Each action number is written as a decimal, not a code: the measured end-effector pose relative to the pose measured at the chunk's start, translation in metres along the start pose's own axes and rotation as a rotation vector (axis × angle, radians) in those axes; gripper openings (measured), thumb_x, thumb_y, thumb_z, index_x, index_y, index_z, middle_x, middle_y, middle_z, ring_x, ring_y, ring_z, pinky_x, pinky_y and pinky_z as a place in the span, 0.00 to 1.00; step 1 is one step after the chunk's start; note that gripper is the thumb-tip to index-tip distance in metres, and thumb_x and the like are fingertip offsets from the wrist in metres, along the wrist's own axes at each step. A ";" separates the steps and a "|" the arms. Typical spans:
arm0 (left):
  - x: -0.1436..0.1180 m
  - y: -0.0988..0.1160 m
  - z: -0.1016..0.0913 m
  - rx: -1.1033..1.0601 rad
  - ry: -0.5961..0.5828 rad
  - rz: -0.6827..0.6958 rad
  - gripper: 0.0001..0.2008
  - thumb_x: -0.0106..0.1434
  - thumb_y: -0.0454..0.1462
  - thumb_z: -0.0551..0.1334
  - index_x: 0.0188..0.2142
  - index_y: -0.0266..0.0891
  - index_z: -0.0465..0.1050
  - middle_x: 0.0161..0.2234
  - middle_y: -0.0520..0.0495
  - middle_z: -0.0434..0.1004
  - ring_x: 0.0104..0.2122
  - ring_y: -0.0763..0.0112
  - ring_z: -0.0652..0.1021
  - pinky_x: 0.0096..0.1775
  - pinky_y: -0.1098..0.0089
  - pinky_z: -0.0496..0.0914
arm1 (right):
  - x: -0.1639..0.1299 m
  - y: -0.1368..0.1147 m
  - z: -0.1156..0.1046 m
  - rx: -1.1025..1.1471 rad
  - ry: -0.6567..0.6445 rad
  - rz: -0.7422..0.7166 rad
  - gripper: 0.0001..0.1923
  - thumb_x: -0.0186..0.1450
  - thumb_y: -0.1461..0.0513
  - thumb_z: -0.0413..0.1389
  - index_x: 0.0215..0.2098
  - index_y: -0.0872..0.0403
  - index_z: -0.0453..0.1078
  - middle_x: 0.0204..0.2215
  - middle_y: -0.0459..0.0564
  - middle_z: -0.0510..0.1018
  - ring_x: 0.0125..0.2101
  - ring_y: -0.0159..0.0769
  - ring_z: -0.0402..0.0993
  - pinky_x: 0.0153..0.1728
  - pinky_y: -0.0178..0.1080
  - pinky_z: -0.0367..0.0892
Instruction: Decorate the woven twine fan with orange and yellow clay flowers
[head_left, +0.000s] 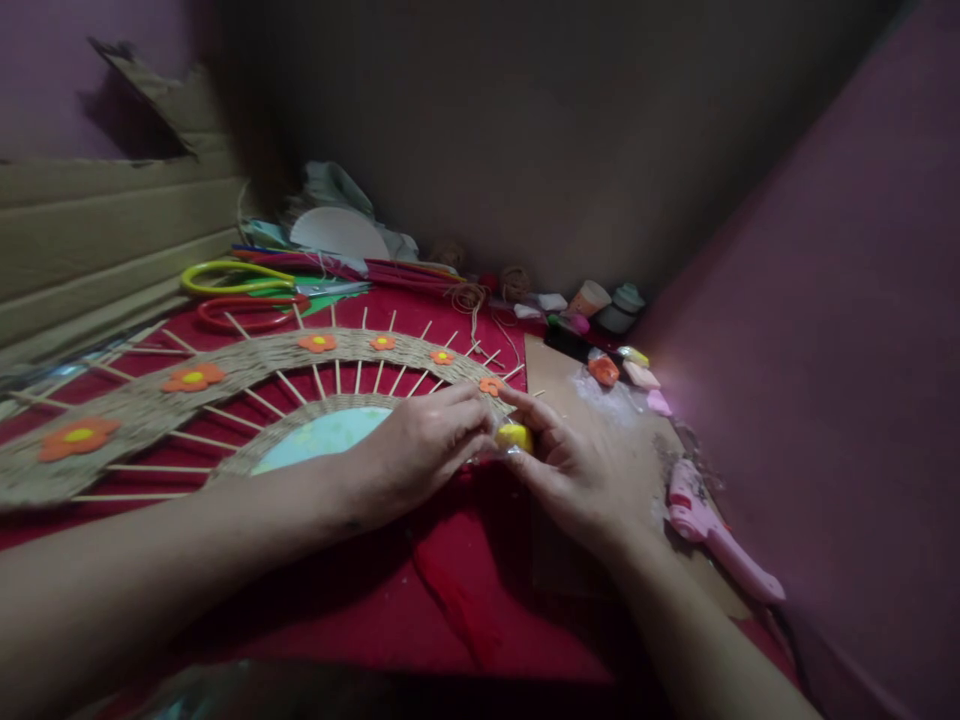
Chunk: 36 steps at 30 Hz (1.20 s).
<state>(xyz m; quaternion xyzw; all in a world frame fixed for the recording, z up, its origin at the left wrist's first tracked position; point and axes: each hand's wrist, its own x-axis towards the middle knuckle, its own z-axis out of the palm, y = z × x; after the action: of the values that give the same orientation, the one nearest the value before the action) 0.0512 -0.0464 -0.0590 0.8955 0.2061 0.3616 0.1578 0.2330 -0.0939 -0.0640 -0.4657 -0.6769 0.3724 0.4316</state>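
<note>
Head view shows a person's two bare hands meeting over a desk with a red covering point(360, 600), close to the right end of an arched band of woven tan fibre point(259, 359). Between the hands lies a small, bright yellow lump point(514, 437) in clear plastic wrap point(480, 456). The right hand point(574, 470) has its grip closed on the lump, thumb on the near side and fingers on the far side; the left hand point(427, 440) is bunched at the wrap's left side and appears to pinch it, though its fingertips are partly hidden.

Thin pale wooden sticks point(292, 387) cross the band, and a pale green half-round panel point(322, 440) sits inside the inner woven rim. Orange flowers with yellow centres point(317, 343) run along the arch — the rightmost orange flower point(491, 386) is just beyond the fingers, and I cannot make out a yellow centre on it.

The step in hand looks like handling the wrapped lump, perhaps opening it. As a judgement, the next move calls for a steady right grip — and a light left pinch that spares the flower beside it.
</note>
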 end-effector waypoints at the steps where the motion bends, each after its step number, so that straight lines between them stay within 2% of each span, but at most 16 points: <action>1: 0.000 0.001 0.000 -0.017 -0.007 -0.026 0.05 0.64 0.31 0.56 0.32 0.34 0.69 0.31 0.48 0.69 0.31 0.74 0.70 0.33 0.76 0.64 | 0.000 0.001 0.000 -0.012 -0.005 -0.002 0.28 0.60 0.65 0.55 0.58 0.52 0.59 0.51 0.56 0.70 0.43 0.37 0.70 0.39 0.39 0.68; 6: 0.003 0.006 -0.003 -0.096 -0.104 -0.187 0.06 0.61 0.29 0.57 0.28 0.35 0.71 0.29 0.49 0.70 0.29 0.73 0.71 0.33 0.74 0.64 | -0.002 0.004 0.002 -0.088 -0.010 -0.027 0.30 0.61 0.65 0.55 0.61 0.51 0.56 0.47 0.53 0.72 0.41 0.36 0.70 0.40 0.39 0.68; 11: 0.006 0.007 -0.007 -0.208 -0.124 -0.283 0.09 0.62 0.30 0.57 0.26 0.35 0.70 0.26 0.52 0.70 0.28 0.76 0.71 0.32 0.75 0.63 | -0.002 -0.001 0.003 -0.103 -0.010 -0.057 0.29 0.61 0.67 0.53 0.60 0.50 0.56 0.43 0.52 0.73 0.40 0.35 0.71 0.41 0.39 0.68; 14: 0.005 0.006 -0.005 -0.207 -0.100 -0.286 0.11 0.64 0.32 0.55 0.26 0.35 0.71 0.26 0.52 0.69 0.27 0.77 0.70 0.32 0.76 0.63 | -0.003 -0.005 0.002 -0.216 0.002 -0.093 0.29 0.61 0.68 0.52 0.60 0.52 0.56 0.41 0.52 0.72 0.40 0.35 0.70 0.40 0.39 0.67; 18: 0.000 0.005 0.000 -0.121 -0.056 -0.194 0.09 0.64 0.33 0.55 0.30 0.35 0.72 0.29 0.49 0.70 0.30 0.74 0.71 0.34 0.73 0.64 | -0.004 -0.007 0.001 -0.275 0.014 -0.145 0.30 0.60 0.69 0.51 0.60 0.53 0.56 0.39 0.51 0.72 0.40 0.35 0.70 0.39 0.39 0.67; 21: -0.002 0.006 0.002 -0.114 -0.051 -0.164 0.07 0.63 0.31 0.55 0.30 0.35 0.71 0.30 0.49 0.70 0.30 0.74 0.71 0.35 0.73 0.64 | -0.004 -0.007 0.001 -0.251 0.005 -0.165 0.31 0.59 0.70 0.51 0.60 0.52 0.56 0.37 0.49 0.72 0.37 0.33 0.70 0.37 0.37 0.67; 25: -0.001 0.009 0.000 -0.132 -0.085 -0.210 0.06 0.60 0.30 0.57 0.27 0.36 0.70 0.28 0.51 0.71 0.28 0.75 0.70 0.32 0.74 0.64 | -0.004 -0.006 0.002 -0.211 -0.021 -0.149 0.31 0.59 0.71 0.51 0.60 0.53 0.56 0.36 0.49 0.72 0.34 0.32 0.68 0.35 0.36 0.66; 31: 0.007 0.016 -0.010 -0.219 -0.195 -0.360 0.07 0.60 0.35 0.58 0.26 0.37 0.69 0.25 0.53 0.71 0.25 0.76 0.70 0.28 0.76 0.63 | -0.004 -0.006 0.002 -0.103 -0.018 -0.079 0.29 0.58 0.68 0.52 0.58 0.51 0.59 0.35 0.48 0.71 0.33 0.32 0.68 0.35 0.36 0.66; 36: 0.010 0.018 -0.014 -0.351 -0.225 -0.460 0.08 0.62 0.38 0.58 0.27 0.37 0.68 0.23 0.54 0.70 0.22 0.78 0.69 0.24 0.77 0.62 | -0.002 -0.007 0.002 0.003 0.003 -0.009 0.28 0.58 0.67 0.54 0.56 0.51 0.60 0.36 0.49 0.73 0.34 0.34 0.70 0.36 0.38 0.67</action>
<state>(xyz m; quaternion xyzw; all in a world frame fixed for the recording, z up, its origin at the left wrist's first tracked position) 0.0521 -0.0553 -0.0359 0.8188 0.3191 0.2450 0.4096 0.2296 -0.0976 -0.0587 -0.4624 -0.6780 0.3707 0.4349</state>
